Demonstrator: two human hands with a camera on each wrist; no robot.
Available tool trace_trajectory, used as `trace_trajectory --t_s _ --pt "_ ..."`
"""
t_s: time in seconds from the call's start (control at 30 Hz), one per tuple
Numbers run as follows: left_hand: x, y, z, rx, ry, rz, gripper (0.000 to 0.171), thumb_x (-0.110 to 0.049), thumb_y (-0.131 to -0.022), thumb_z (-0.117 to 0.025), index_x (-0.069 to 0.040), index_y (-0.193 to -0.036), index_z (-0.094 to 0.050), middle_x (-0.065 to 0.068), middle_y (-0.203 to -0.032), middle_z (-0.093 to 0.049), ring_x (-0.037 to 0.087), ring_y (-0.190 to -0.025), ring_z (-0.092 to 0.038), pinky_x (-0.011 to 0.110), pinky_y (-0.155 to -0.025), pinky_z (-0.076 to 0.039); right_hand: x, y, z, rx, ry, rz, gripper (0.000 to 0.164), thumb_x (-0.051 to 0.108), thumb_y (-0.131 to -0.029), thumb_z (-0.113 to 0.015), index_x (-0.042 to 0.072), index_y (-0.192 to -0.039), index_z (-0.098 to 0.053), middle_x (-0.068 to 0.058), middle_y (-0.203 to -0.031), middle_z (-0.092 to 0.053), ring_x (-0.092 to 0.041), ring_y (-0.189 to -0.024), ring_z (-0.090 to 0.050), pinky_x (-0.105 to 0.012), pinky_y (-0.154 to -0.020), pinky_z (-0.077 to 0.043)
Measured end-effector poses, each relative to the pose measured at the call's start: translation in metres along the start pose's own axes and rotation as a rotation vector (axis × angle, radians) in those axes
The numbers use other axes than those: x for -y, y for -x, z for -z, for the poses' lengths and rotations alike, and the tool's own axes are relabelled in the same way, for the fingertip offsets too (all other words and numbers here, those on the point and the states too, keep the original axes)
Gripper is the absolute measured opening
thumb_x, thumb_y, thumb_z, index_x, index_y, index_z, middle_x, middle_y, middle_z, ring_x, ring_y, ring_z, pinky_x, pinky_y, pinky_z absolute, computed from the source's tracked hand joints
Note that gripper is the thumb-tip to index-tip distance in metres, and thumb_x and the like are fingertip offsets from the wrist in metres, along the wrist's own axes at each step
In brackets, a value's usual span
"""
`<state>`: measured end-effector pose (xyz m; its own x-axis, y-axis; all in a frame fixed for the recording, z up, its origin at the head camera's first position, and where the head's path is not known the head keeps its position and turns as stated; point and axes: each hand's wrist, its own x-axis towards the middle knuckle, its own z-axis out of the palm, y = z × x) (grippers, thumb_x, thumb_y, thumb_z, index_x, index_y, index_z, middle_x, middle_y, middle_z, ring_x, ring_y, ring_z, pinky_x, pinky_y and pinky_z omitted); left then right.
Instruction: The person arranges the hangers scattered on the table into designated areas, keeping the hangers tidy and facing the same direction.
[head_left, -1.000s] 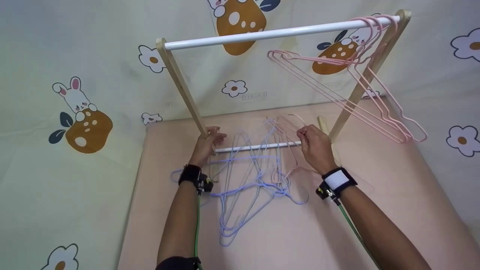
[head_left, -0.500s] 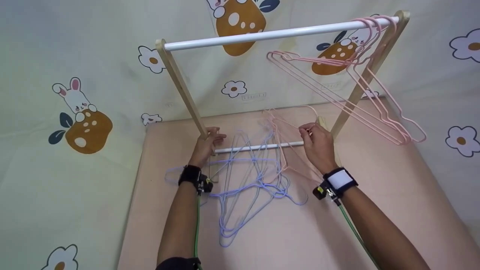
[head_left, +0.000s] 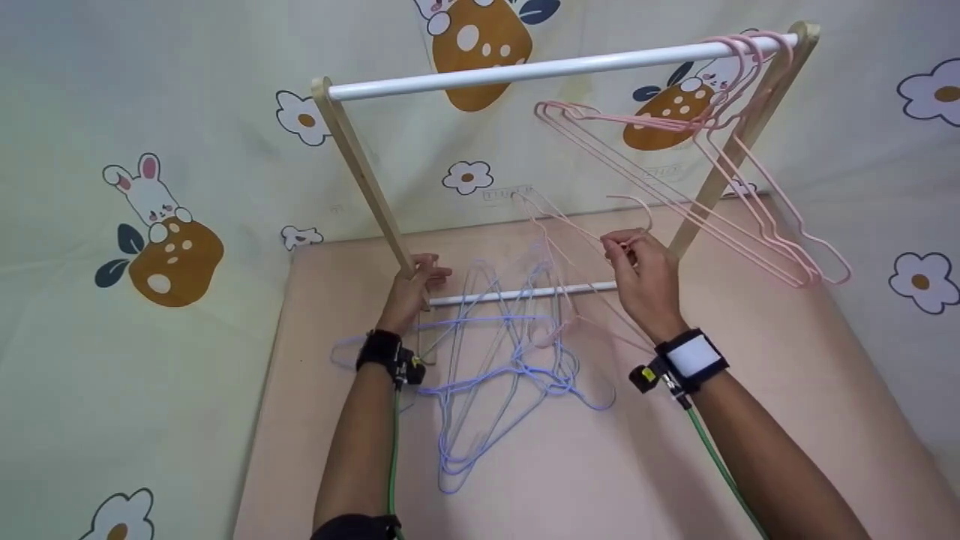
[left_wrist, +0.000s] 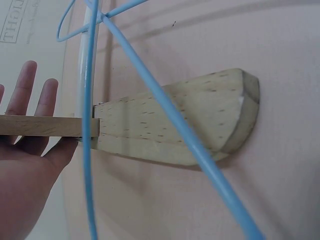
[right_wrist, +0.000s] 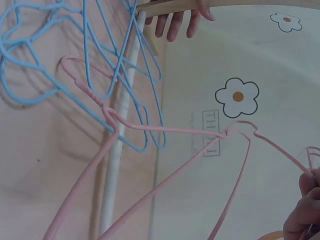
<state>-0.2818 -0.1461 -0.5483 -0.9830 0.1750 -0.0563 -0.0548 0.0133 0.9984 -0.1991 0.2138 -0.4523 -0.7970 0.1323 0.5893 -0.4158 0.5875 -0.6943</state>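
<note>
My left hand point(head_left: 415, 292) rests at the foot of the left wooden post point(head_left: 365, 176) of a small clothes rack. In the left wrist view its fingers reach out straight behind the post. My right hand point(head_left: 646, 277) is raised above the rack's lower bar point(head_left: 525, 293), pinching a pink hanger point(right_wrist: 282, 150) just below its hook. Linked with that one at a corner is a second pink hanger point(right_wrist: 170, 129), its hook pointing down toward the blue hangers. Several blue hangers point(head_left: 517, 369) lie jumbled on the pink surface between my hands, some across the lower bar.
Several pink hangers point(head_left: 757, 225) hang at the right end of the rack's white top bar point(head_left: 562, 69). The right wooden post point(head_left: 739, 150) stands close to my right hand. Behind the rack is a printed cloth backdrop point(head_left: 225, 90); pink cloth point(head_left: 570, 480) covers the surface.
My right hand has risen slightly and shifted right, lifting the pink hangers away from the blue pile. My left hand has stayed at the post.
</note>
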Motion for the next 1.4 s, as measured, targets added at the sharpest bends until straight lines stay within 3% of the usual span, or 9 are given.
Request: trace_trajectory --t_s 0.07,0.27,0.4,0.5,0.57,0.7,0.77,0.9,1.4 --pt "0.0 -0.001 0.0 0.0 0.007 -0.007 0.052 -0.048 -0.101 -0.047 -0.003 -0.128 -0.049 0.029 -0.12 -0.062 0.05 -0.121 -0.052 0.063 -0.103 -0.033 0.003 -0.001 0.001 0.01 0.003 0.071 0.014 0.015 -0.097 -0.064 0.007 -0.101 -0.074 0.002 -0.088 -0.069 -0.01 -0.075 -0.062 -0.016 -0.065 -0.046" --pt "-0.001 0.0 0.0 -0.015 -0.036 0.006 0.049 -0.05 -0.101 -0.045 -0.009 -0.126 -0.052 0.021 -0.118 -0.066 0.044 -0.12 -0.055 0.063 -0.096 -0.038 0.02 0.0 0.003 0.068 0.073 0.249 0.013 0.012 -0.097 -0.063 0.009 -0.104 -0.073 0.001 -0.084 -0.064 -0.005 -0.063 -0.049 -0.014 -0.054 -0.035" --pt "-0.002 0.001 0.0 -0.017 -0.049 0.018 0.05 -0.053 -0.1 -0.045 -0.011 -0.126 -0.053 0.019 -0.118 -0.067 0.042 -0.12 -0.056 0.054 -0.081 -0.043 0.03 0.0 0.003 0.081 0.106 0.297 0.014 0.012 -0.097 -0.062 0.007 -0.105 -0.073 0.0 -0.084 -0.062 -0.004 -0.062 -0.048 -0.013 -0.052 -0.034" --pt "-0.003 0.002 0.0 -0.017 -0.074 0.036 0.052 -0.056 -0.099 -0.044 -0.012 -0.126 -0.053 0.016 -0.119 -0.067 0.039 -0.12 -0.057 0.042 -0.067 -0.039 0.035 -0.002 0.003 0.072 0.103 0.308 0.014 0.012 -0.097 -0.062 0.007 -0.105 -0.073 0.0 -0.084 -0.062 -0.003 -0.062 -0.048 -0.013 -0.052 -0.034" --pt "-0.004 0.002 0.0 -0.017 -0.089 0.044 0.054 -0.057 -0.099 -0.043 -0.012 -0.127 -0.053 0.015 -0.12 -0.067 0.038 -0.12 -0.057 0.04 -0.065 -0.038 0.039 -0.004 0.005 0.063 0.097 0.313 0.014 0.012 -0.097 -0.062 0.007 -0.105 -0.073 -0.001 -0.083 -0.061 -0.004 -0.062 -0.048 -0.013 -0.053 -0.035" --pt "-0.004 0.002 0.0 -0.026 -0.084 0.038 0.053 -0.056 -0.099 -0.043 -0.012 -0.126 -0.053 0.016 -0.119 -0.067 0.04 -0.12 -0.056 0.045 -0.07 -0.041 0.044 -0.01 0.008 0.047 0.084 0.316 0.014 0.012 -0.097 -0.062 0.008 -0.105 -0.073 -0.001 -0.083 -0.061 -0.004 -0.063 -0.049 -0.014 -0.054 -0.035" --pt "-0.003 0.002 -0.001 -0.022 -0.036 0.021 0.05 -0.051 -0.1 -0.045 -0.009 -0.126 -0.052 0.02 -0.12 -0.066 0.044 -0.12 -0.055 0.051 -0.082 -0.044 0.046 -0.013 0.01 0.041 0.084 0.317 0.014 0.012 -0.097 -0.062 0.007 -0.106 -0.072 -0.002 -0.083 -0.062 -0.004 -0.064 -0.05 -0.015 -0.055 -0.036" --pt "0.0 0.001 -0.002 -0.008 0.052 -0.001 0.047 -0.042 -0.101 -0.048 -0.003 -0.126 -0.05 0.03 -0.12 -0.062 0.052 -0.12 -0.05 0.057 -0.103 -0.038 0.048 -0.019 0.014 0.031 0.096 0.31 0.015 0.012 -0.098 -0.061 0.006 -0.108 -0.071 -0.003 -0.086 -0.064 -0.005 -0.065 -0.051 -0.015 -0.056 -0.037" --pt "0.0 0.001 -0.001 -0.012 0.056 0.004 0.047 -0.044 -0.101 -0.049 -0.004 -0.125 -0.051 0.031 -0.121 -0.061 0.05 -0.121 -0.051 0.056 -0.105 -0.036 0.06 -0.049 0.031 -0.022 0.141 0.29 0.015 0.014 -0.098 -0.061 0.006 -0.102 -0.072 -0.004 -0.086 -0.066 -0.008 -0.069 -0.054 -0.019 -0.059 -0.039"
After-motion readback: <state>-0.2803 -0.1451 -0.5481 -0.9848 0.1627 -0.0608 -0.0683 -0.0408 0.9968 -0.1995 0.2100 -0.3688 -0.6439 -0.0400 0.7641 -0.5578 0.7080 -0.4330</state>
